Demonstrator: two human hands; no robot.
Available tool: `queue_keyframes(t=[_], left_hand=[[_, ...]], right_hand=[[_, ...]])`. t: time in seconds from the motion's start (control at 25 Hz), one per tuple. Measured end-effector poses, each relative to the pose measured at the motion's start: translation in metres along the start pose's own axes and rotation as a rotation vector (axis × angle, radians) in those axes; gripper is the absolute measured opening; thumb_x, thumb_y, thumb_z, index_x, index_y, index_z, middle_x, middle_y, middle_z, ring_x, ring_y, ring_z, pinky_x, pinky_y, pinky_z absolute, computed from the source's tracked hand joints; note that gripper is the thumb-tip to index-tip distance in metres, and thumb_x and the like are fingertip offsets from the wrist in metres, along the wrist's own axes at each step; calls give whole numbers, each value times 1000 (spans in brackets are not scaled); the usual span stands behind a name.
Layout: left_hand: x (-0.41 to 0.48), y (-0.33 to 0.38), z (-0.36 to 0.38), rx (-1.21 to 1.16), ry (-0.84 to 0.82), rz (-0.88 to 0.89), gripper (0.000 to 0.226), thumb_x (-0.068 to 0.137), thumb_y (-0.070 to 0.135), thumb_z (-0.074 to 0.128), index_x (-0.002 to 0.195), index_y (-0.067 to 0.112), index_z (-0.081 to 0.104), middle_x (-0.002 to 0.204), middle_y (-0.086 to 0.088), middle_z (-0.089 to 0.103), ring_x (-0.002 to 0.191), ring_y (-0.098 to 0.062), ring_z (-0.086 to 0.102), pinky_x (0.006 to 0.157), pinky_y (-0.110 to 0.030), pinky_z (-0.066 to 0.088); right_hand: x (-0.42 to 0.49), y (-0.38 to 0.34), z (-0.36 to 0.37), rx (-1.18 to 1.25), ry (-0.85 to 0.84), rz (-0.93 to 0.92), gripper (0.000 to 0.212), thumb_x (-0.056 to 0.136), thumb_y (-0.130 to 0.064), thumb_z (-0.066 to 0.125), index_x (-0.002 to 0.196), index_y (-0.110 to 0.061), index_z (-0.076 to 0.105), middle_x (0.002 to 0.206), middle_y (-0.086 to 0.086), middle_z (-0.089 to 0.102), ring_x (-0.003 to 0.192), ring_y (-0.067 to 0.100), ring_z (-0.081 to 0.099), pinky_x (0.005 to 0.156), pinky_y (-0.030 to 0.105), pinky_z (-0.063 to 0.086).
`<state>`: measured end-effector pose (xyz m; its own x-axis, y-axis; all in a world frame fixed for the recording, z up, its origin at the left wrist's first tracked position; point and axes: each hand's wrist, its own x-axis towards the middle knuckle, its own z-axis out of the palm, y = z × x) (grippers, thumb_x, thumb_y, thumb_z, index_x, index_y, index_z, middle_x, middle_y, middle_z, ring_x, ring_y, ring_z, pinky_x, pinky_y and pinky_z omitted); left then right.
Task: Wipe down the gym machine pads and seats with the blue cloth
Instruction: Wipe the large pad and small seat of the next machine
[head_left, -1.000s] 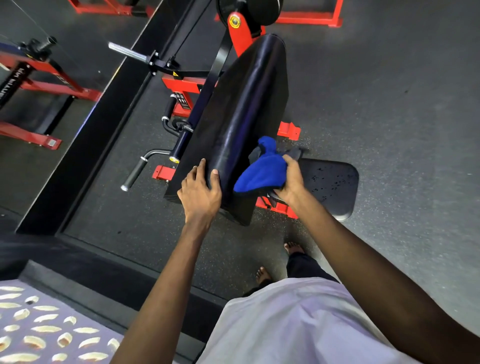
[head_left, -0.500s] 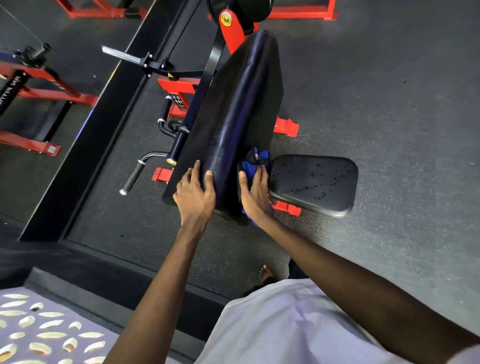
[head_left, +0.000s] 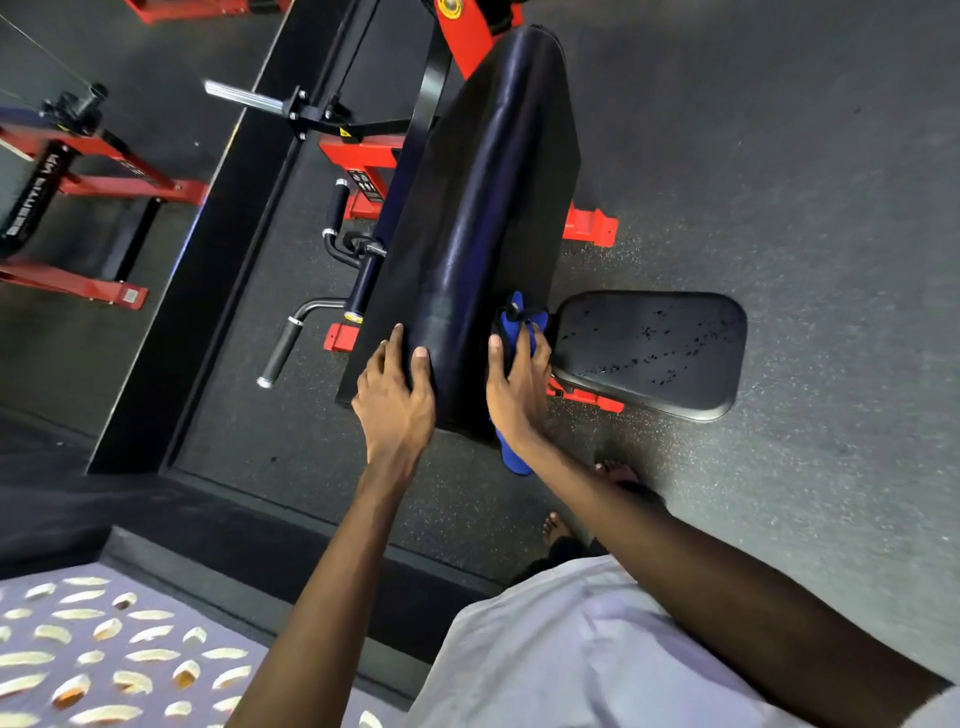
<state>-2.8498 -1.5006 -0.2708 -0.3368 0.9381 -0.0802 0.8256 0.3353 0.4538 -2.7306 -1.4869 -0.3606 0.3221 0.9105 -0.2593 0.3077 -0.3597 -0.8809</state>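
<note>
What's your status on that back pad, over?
Left hand grips near end of back pad. Right hand presses blue cloth flat against its right side. Seat speckled, untouched. Nothing blocking.

Back pad (head_left: 488, 218) flanked at its near end, seat (head_left: 649, 353) to its right.
The left hand (head_left: 395, 395) grips the pad's left edge; the right hand (head_left: 519, 389) presses the cloth (head_left: 511, 332) against its right side, beside the seat.
</note>
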Motion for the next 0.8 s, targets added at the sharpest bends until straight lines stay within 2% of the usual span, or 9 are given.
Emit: queue_keyframes(t=[0.08,0.2,0.24,0.36,0.44,0.56,0.64,0.72,0.8], left_hand=[[2,1,-2,23,-39,9,68,97,59,25,155,27,37,155,-11,43,137,-36,43,113,-53,33],[4,4,-8,11,-76,61,73,96,61,23,157,22,34,158,-11,39,141,-34,41,116,-53,32],[5,7,-9,-2,-73,90,72,96,60,24,157,22,34,159,-10,39,141,-33,41,116,-54,33],[16,29,-3,39,-90,161,65,99,59,30,158,32,30,158,-14,38,142,-35,38,114,-55,34],[24,46,6,122,-96,125,63,100,58,34,159,37,24,157,-18,35,143,-38,35,114,-57,32],[23,52,13,236,-92,118,67,101,59,37,160,41,12,160,-20,30,144,-42,33,114,-58,29],[23,50,13,226,-100,124,67,101,61,37,160,44,9,162,-19,29,146,-41,31,115,-58,28],[22,50,14,226,-86,112,67,101,61,36,159,46,8,162,-18,28,147,-40,31,116,-58,28],[22,51,13,224,-75,114,66,100,62,36,159,46,10,161,-18,29,146,-39,32,116,-58,30]], right_hand=[[27,0,3,9,24,63,55,106,-43,43,152,-11,42,155,18,34,135,42,39,114,46,28],[71,0,-1,86,-32,307,57,107,-47,38,156,-18,35,158,18,29,140,43,34,116,47,26],[71,3,-2,99,-49,336,58,107,-49,36,157,-19,34,159,17,27,141,42,32,116,47,26],[21,4,-7,95,-101,194,59,106,-45,34,155,-11,35,159,19,27,144,37,31,118,43,26],[-13,7,-6,98,-121,72,63,99,-38,32,154,-6,36,158,19,27,144,34,32,118,44,28],[12,13,-1,109,-83,62,60,97,-27,35,152,-2,37,154,24,31,141,38,34,118,44,27],[51,21,4,124,-56,210,55,102,-22,41,154,-7,35,149,26,34,136,44,38,115,42,28],[85,31,1,147,-107,407,57,104,-28,40,159,-19,28,151,22,33,134,44,41,113,43,30],[99,36,-5,157,-168,494,58,104,-33,38,160,-25,23,153,20,30,133,43,43,112,43,33]])
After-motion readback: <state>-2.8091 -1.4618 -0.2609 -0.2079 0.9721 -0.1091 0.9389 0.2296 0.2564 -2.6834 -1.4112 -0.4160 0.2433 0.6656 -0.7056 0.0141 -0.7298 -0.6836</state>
